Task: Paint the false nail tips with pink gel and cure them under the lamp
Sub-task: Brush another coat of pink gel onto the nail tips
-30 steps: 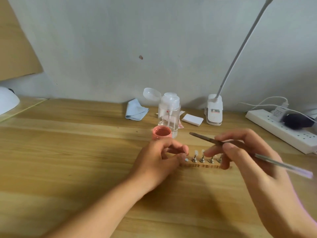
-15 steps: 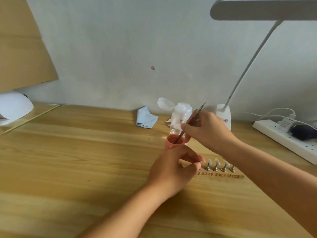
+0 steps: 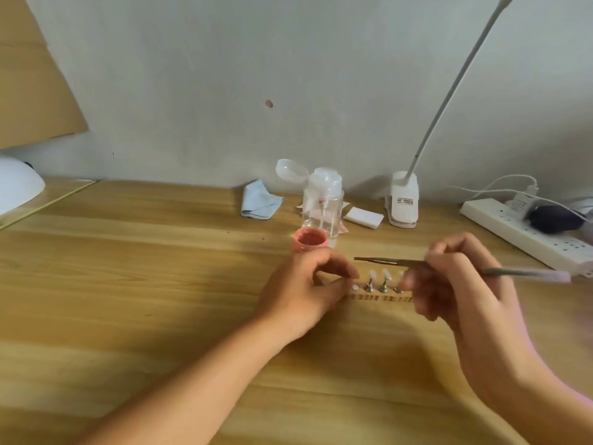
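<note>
1. Gripping a slim brush [image 3: 385, 260], the right hand [image 3: 462, 284] hovers just over the row of false nail tips [image 3: 384, 273], brush end pointing left, the hand blurred.
2. The tips stand on small metal stands along a wooden strip [image 3: 378, 298] on the bench [image 3: 128, 284], between the two hands.
3. The left hand [image 3: 305, 284] sits at the strip's left end, fingers curled; whether they pinch anything cannot be told.
4. The open pink gel pot [image 3: 310, 239] stands just behind that hand, a clear pump bottle [image 3: 322, 207] right behind it.
5. The white curing lamp [image 3: 16, 184] sits far left, well apart from the tips.
</note>
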Motion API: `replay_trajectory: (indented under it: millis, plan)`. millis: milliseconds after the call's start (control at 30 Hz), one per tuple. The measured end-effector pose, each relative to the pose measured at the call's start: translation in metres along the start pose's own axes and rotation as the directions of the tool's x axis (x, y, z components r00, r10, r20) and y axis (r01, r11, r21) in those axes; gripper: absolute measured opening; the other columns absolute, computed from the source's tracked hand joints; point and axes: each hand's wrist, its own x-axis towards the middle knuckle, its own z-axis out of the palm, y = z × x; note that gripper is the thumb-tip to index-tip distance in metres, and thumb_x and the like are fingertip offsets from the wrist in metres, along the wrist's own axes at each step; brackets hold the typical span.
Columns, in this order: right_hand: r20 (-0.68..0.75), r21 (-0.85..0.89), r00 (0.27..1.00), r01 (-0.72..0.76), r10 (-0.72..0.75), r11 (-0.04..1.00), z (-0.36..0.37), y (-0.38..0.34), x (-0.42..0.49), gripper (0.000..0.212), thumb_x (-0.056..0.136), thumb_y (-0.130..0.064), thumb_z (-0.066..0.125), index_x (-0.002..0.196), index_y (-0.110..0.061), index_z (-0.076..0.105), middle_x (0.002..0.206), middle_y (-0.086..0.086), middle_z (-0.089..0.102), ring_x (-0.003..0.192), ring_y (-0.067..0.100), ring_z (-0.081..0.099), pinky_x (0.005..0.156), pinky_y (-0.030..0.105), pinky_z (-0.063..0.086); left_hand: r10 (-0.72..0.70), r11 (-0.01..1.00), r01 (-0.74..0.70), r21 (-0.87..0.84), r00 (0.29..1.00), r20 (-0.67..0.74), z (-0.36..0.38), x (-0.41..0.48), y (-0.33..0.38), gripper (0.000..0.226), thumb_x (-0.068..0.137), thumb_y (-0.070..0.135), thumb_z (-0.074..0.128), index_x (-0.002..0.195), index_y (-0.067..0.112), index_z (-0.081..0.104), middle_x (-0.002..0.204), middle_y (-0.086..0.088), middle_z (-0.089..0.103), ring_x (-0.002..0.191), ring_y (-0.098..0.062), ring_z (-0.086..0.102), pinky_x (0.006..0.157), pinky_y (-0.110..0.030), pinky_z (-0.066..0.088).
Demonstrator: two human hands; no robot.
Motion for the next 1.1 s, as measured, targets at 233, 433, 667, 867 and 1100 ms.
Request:
replay_trajectory:
  millis: [233, 433, 667, 867, 1100]
  plan:
    - [0.171, 0.015, 0.982, -0.080, 0.076, 0.997, -0.013, 0.016, -0.005, 0.010, 0.089, -0.008, 0.059, 0.088, -0.003, 0.050, 0.074, 0.012, 0.069, 0.062, 0.017, 0.056, 0.053, 0.023, 0.049, -0.021, 0.999, 0.021, -0.047, 1.000, -0.002, 0.001, 0.000, 0.003, 0.031, 0.084, 0.008, 0.073, 0.078, 0.038, 0.071, 0.093, 0.013, 0.074, 0.063, -0.002, 0.053, 0.064, -0.033, 0.042]
    - [0.197, -0.013, 0.977, -0.080, 0.081, 0.997, -0.012, 0.028, 0.000, 0.013, 0.091, -0.013, 0.062, 0.080, -0.018, 0.059, 0.083, 0.014, 0.075, 0.066, 0.016, 0.062, 0.059, 0.025, 0.054, -0.036, 0.998, 0.036, -0.051, 0.999, 0.005, 0.002, 0.001, 0.001, 0.031, 0.086, 0.010, 0.074, 0.078, 0.040, 0.070, 0.091, 0.017, 0.074, 0.080, -0.002, 0.064, 0.061, -0.016, 0.042]
    - [0.195, 0.009, 0.979, -0.068, 0.065, 0.998, -0.013, 0.030, 0.002, 0.009, 0.091, -0.010, 0.063, 0.084, -0.013, 0.058, 0.083, 0.014, 0.074, 0.063, 0.018, 0.061, 0.059, 0.024, 0.055, -0.022, 0.997, 0.023, -0.071, 1.000, 0.015, 0.001, 0.000, 0.002, 0.026, 0.086, 0.012, 0.074, 0.083, 0.038, 0.073, 0.091, 0.017, 0.073, 0.074, 0.004, 0.060, 0.061, -0.013, 0.041]
    - [0.208, -0.007, 0.976, -0.059, 0.059, 0.998, -0.012, 0.029, 0.000, 0.011, 0.092, -0.010, 0.064, 0.086, -0.014, 0.057, 0.083, 0.012, 0.075, 0.062, 0.015, 0.059, 0.057, 0.023, 0.053, -0.012, 0.998, 0.012, -0.057, 1.000, 0.002, 0.002, 0.001, 0.000, 0.025, 0.086, 0.014, 0.075, 0.086, 0.039, 0.073, 0.094, 0.015, 0.073, 0.073, -0.026, 0.060, 0.067, -0.032, 0.045]
    - [0.196, -0.016, 0.980, -0.032, 0.034, 0.999, -0.012, 0.029, 0.000, 0.014, 0.090, -0.012, 0.065, 0.082, -0.019, 0.057, 0.082, 0.013, 0.074, 0.056, 0.013, 0.051, 0.053, 0.026, 0.049, 0.020, 0.999, -0.019, -0.048, 1.000, 0.006, 0.002, 0.002, -0.001, 0.033, 0.086, 0.010, 0.071, 0.088, 0.043, 0.073, 0.098, 0.017, 0.074, 0.094, -0.016, 0.067, 0.080, -0.040, 0.049]
